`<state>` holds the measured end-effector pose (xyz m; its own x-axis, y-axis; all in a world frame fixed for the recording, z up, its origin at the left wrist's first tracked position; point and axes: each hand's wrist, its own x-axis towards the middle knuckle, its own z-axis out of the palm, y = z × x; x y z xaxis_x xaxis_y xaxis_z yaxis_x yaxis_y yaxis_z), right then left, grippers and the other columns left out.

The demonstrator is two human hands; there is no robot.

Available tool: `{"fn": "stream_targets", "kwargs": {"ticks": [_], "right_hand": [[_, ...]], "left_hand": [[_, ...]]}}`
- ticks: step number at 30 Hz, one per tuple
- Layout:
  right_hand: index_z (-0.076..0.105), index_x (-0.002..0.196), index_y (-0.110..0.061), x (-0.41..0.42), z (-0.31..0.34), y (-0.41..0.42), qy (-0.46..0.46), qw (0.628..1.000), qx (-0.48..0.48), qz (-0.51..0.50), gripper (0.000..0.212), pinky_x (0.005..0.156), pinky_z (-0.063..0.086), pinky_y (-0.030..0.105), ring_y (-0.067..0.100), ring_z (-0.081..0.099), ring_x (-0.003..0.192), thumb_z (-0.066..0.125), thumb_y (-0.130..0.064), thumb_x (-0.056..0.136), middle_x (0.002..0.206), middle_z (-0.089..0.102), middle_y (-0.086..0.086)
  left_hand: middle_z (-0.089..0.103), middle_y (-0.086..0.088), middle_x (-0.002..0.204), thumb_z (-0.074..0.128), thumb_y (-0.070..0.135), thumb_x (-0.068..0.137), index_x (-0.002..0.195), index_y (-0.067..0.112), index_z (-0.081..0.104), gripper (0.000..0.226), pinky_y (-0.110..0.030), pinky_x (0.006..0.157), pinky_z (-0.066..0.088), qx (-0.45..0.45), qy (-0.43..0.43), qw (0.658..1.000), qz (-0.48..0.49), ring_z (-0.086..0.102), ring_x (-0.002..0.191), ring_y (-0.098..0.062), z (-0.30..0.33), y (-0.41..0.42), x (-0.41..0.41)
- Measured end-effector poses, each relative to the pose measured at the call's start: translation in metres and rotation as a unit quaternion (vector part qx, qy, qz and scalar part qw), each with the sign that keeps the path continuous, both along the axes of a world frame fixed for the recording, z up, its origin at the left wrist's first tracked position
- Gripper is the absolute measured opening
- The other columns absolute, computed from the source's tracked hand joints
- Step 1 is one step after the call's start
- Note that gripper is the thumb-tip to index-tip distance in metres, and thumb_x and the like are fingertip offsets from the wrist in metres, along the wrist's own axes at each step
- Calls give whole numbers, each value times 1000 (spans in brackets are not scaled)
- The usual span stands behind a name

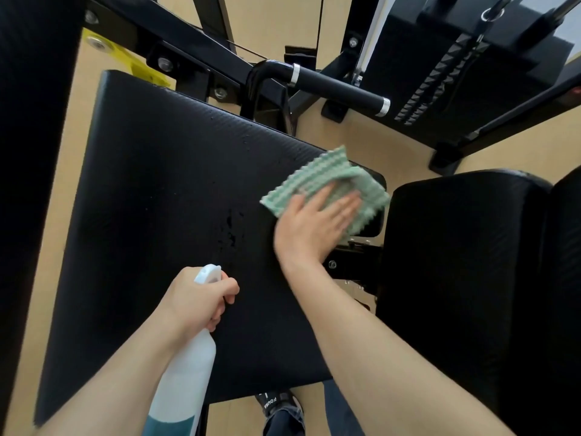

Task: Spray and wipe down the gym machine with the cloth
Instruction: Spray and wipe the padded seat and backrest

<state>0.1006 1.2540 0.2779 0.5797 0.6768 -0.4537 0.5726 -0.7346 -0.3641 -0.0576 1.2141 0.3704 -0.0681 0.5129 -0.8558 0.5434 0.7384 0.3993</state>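
L hand point(196, 298) grips spray bottle point(185, 369); R hand point(309, 226) flat, pressing cloth point(327, 187) on seat pad point(163, 221).

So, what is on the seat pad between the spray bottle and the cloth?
In the head view, only wet droplets on the black seat pad lie between the spray bottle and the green cloth.

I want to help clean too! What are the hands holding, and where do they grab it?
The left hand grips the spray bottle round its neck. The right hand presses flat on the green cloth, not gripping it.
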Motion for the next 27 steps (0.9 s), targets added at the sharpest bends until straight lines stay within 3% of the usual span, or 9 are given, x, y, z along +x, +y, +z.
{"fn": "stream_targets", "kwargs": {"ticks": [3,6,9,11,15,17,20,22,27], "right_hand": [[-8,161,-21,-15,5,6,3,968,100,231,68,125,-10,47,32,-24,152,16,-50,105,164,-22,20],[-1,161,-33,23,-6,11,-3,946,132,298,64,125,-9,43,25,-20,154,18,-56,104,168,-16,9],[0,161,-34,76,-16,16,-2,997,28,79,63,126,1,45,28,-8,156,17,-55,104,169,-8,12],[1,162,-31,100,-15,23,95,990,-34,-95,64,121,17,48,35,13,153,19,-54,105,168,4,17],[9,159,-22,102,-13,42,121,971,-78,-190,62,111,30,50,39,36,138,17,-51,106,156,26,22],[21,155,-19,91,-10,51,49,986,-90,-129,58,117,19,52,43,26,143,17,-49,106,156,24,25],[30,156,-19,48,5,68,10,994,18,112,58,124,1,55,36,11,153,19,-46,105,163,23,18],[19,160,-14,8,15,76,15,964,89,249,65,124,-2,54,31,6,155,20,-48,104,166,19,12],[-1,162,-20,12,8,68,-2,913,144,380,63,126,-3,48,25,-8,156,17,-44,107,170,-1,6]], "left_hand": [[42,-11,47,63,0,90,69,-2,59,22,-28,45,35,-7,4,1000,3,37,44,-21,-1,1,0],[41,-12,48,63,0,90,68,-2,58,23,-28,46,34,-14,4,1000,7,37,45,-21,-1,2,1],[41,-12,49,63,1,91,68,-3,59,23,-28,47,34,-16,5,1000,8,37,45,-21,-1,2,-1],[41,-13,49,64,1,90,68,-3,59,23,-28,47,34,-15,7,1000,2,37,45,-22,-1,2,-1],[40,-13,48,63,1,90,66,-4,59,25,-28,47,34,-13,6,1000,7,37,43,-22,-3,2,-1],[40,-13,47,64,1,90,65,-4,59,26,-28,46,34,-15,6,1000,7,36,43,-22,-3,2,0],[40,-13,48,64,1,90,63,-3,58,28,-27,45,34,-17,8,1000,6,36,42,-22,-4,2,-1],[41,-13,48,64,1,91,65,-7,58,27,-27,45,34,-19,9,1000,7,36,43,-22,-5,2,-2],[42,-14,50,64,1,89,68,-9,57,24,-29,46,36,-22,12,1000,2,38,45,-23,-5,3,-2]]}}
